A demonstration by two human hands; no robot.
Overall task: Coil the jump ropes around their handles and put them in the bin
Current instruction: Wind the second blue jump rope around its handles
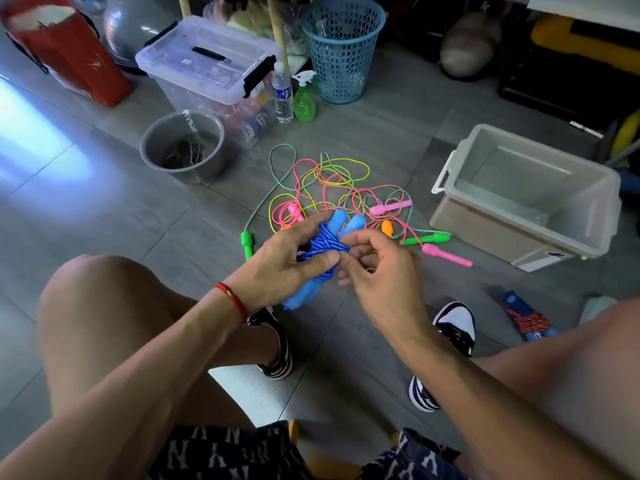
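Nearest, the person sits with knees apart, shorts printed with a repeating interlocked "NY" pattern, both feet in dark-and-white sneakers whose side lettering is too small to read. Between the knees the left hand [277, 261] grips the blue jump rope [323, 245], thumb pressed over the coils wound round its paired light-blue handles. The right hand [372, 263] pinches the loose cord end beside those coils, fingers curled. I judge the winding step is nearly finished on this rope; the next move calls for tucking that tail under a turn so the bundle holds, then carrying it rightward to the bin.

On the floor to the right lies a wound red-and-blue rope [528, 320], not yet binned. Just beyond the hands sits the tangle of ropes [329, 192], pink, green, yellow and striped, still uncoiled. Farther right stands the open grey bin [585, 244], holding no rope; its small side label is unreadable.
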